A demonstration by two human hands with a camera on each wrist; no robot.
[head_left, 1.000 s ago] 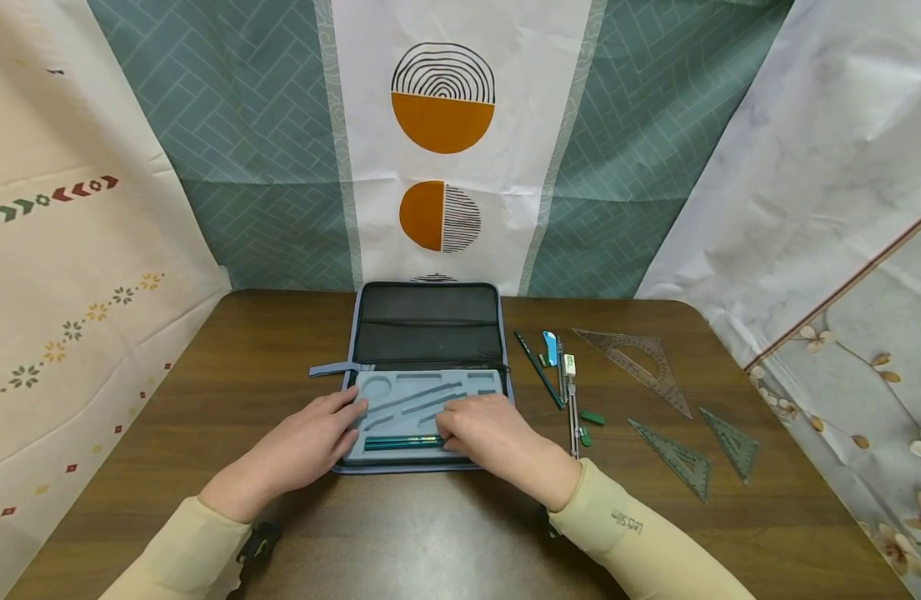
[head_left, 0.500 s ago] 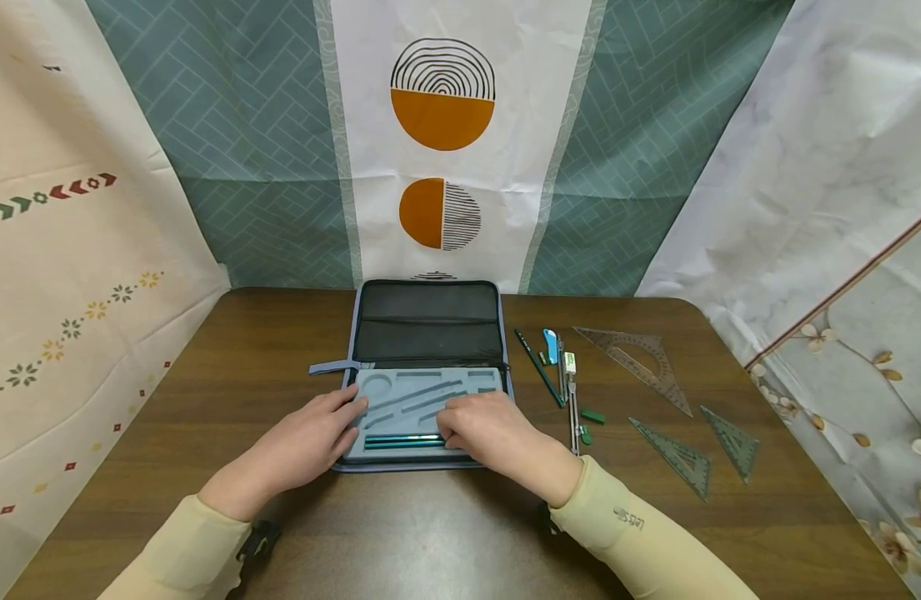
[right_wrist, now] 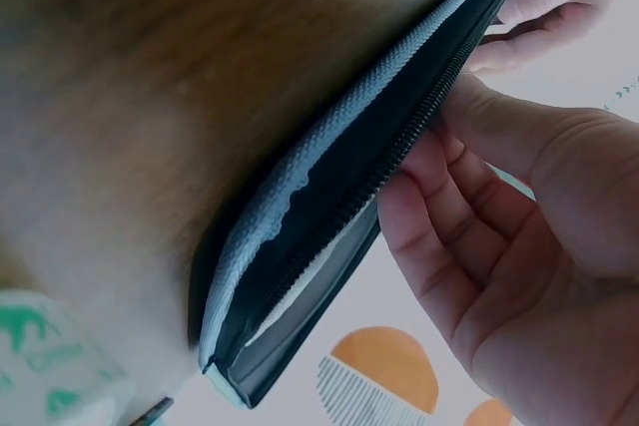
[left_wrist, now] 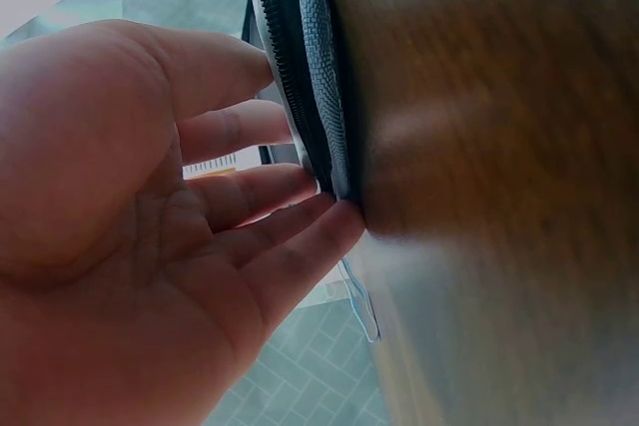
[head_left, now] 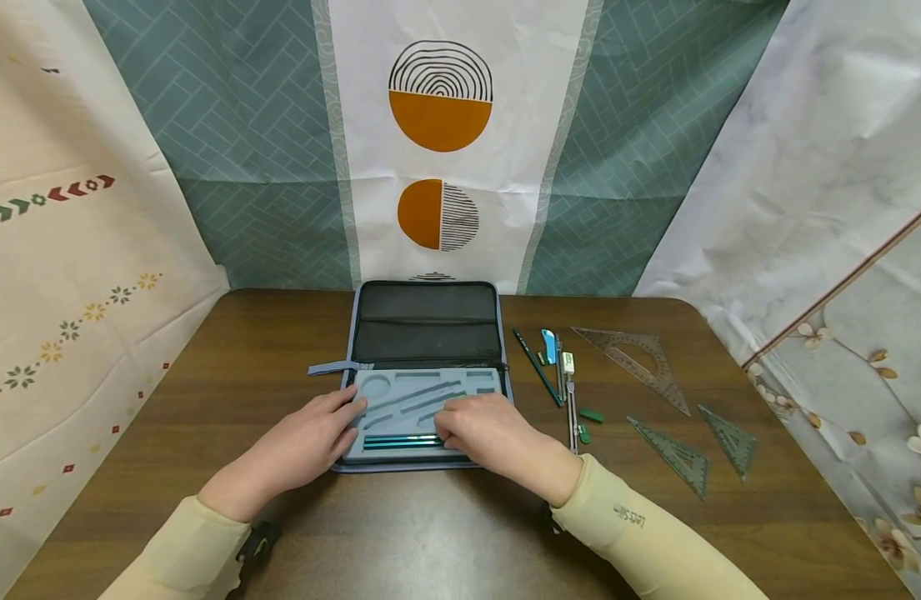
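Note:
An open zippered case (head_left: pixel 426 321) lies on the table with a light blue moulded tray (head_left: pixel 411 424) in its near half. Two dark green pencils (head_left: pixel 400 442) lie side by side in the tray's front slot. My right hand (head_left: pixel 490 432) is over their right ends, fingers curled and pinching at the pencils; its fingertips are hidden from above. My left hand (head_left: pixel 310 437) rests on the tray's left edge, fingers loosely extended. In the left wrist view, its fingers (left_wrist: pixel 300 246) touch the case's side near the zipper.
Right of the case lie another pencil (head_left: pixel 538 367), a blue item (head_left: pixel 549 346), a white eraser (head_left: pixel 568 363), a metal compass (head_left: pixel 572 417) and a small green block (head_left: pixel 591 415). Farther right are a large clear triangle (head_left: pixel 666 392) and two smaller set squares. A strap (head_left: pixel 331 367) sticks out left.
The gold lettering seen earlier on the pencils no longer shows; their upper faces now gleam turquoise. Both hands stay in nearly the same place.

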